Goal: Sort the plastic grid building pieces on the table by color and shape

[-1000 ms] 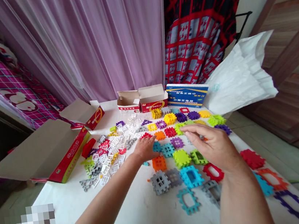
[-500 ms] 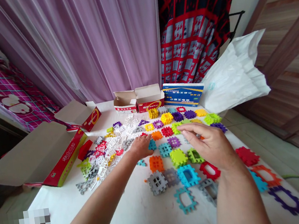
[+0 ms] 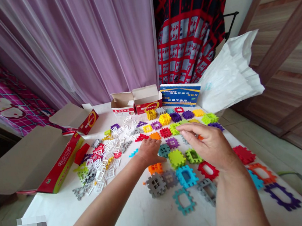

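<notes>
My left hand (image 3: 150,152) is palm down over the table with its fingers spread. Its fingertips are beside a teal window block (image 3: 163,150) and above an orange block (image 3: 155,168), which it partly covers. My right hand (image 3: 207,140) has its thumb and forefinger brought together at the edge of a lime green block (image 3: 174,129). Whether they grip anything is hidden. Around the hands lie a red block (image 3: 165,132), a purple frame (image 3: 172,142), a solid lime block (image 3: 177,159), a blue block (image 3: 187,176) and a grey window block (image 3: 156,185).
White window pieces (image 3: 112,147) are heaped with coloured bits on the left. Open cardboard boxes (image 3: 60,165) stand at the left edge and back. A blue box (image 3: 181,95) and a white bag (image 3: 226,75) are at the back right. More frames (image 3: 283,196) lie along the right edge.
My left hand has come nearer and slightly right, from the far teal block to above the orange one. The right hand keeps nearly the same place. The view has shifted a little.
</notes>
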A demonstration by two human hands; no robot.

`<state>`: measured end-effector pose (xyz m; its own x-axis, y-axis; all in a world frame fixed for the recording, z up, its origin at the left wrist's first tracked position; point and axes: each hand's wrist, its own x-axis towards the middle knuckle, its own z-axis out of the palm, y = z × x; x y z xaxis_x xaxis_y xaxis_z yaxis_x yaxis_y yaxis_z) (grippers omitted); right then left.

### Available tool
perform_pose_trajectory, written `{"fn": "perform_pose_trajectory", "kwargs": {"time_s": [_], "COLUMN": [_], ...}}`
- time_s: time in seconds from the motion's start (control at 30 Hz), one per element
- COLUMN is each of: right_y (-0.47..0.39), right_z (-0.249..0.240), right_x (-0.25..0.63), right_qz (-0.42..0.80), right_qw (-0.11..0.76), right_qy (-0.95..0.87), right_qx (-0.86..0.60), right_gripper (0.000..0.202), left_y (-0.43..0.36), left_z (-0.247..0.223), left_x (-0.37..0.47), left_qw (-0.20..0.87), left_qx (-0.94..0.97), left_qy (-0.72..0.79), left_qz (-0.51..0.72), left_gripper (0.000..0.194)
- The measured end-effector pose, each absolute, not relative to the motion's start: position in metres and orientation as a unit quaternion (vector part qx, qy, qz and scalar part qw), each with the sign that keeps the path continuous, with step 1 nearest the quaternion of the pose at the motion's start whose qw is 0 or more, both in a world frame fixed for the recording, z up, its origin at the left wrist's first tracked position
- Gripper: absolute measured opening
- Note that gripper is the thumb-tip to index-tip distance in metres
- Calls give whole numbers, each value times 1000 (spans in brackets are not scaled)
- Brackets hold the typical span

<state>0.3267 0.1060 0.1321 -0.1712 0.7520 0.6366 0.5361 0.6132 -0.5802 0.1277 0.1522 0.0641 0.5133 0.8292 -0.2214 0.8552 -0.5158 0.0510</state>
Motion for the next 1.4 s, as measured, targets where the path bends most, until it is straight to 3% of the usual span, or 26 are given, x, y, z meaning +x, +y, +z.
{"fn": "perform_pose_trajectory", "kwargs": {"time_s": [0.2, 0.47, 1.07, 1.4], "right_y": [107, 108, 108, 108], "right_z": [130, 128, 130, 130], "right_x": [332, 333, 332, 333], "right_qz": [108, 113, 127, 132], "right_qw": [484, 480, 477, 464], "right_qy": [-752, -750, -744, -744], "right_qx": [-434, -441, -450, -462], "right_gripper": [20, 20, 21, 23], "left_y": [158, 159, 169, 167], "left_z": [57, 56, 73, 71], "left_x": [134, 139, 142, 141], "left_qw": [60, 47, 75, 50], "left_qx": [875, 877, 880, 891], "left_qy": [470, 468, 437, 424], "left_qz": [-97, -97, -172, -156], "left_gripper": [53, 50, 68, 63]}}
